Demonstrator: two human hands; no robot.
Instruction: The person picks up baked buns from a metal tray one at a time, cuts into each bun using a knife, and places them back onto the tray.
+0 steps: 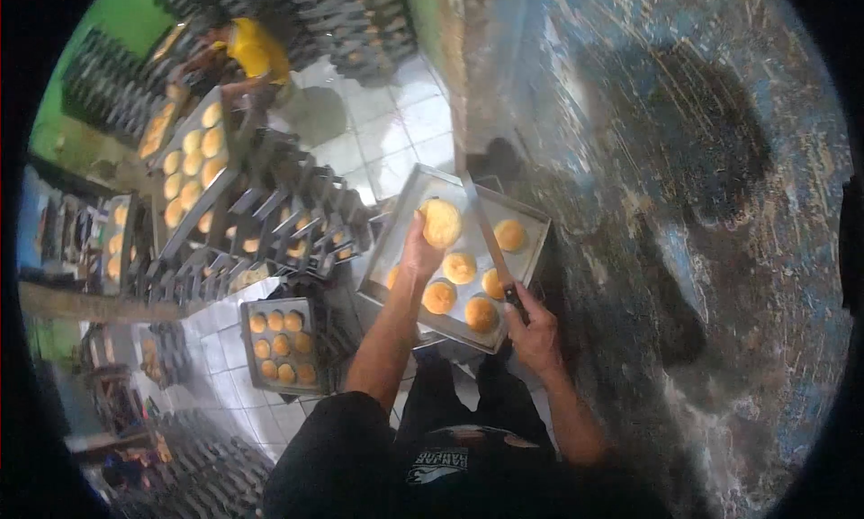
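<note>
Standing right by this person: their right hand (533,332) is wrapped shut around the dark handle of a long knife (490,240), blade lying across the tray (403,220) in front of them. Left hand (419,249) is up over that tray, fingers closed on a round golden bun (442,222), lifted clear of the others. Five more buns (460,268) sit loose on the metal. Just left on the tiled floor is a smaller tray (247,339) packed with buns. Further back, stacks of dark pans (297,222), another tray of buns (193,159), and a person in a yellow shirt (252,51) bent over.
</note>
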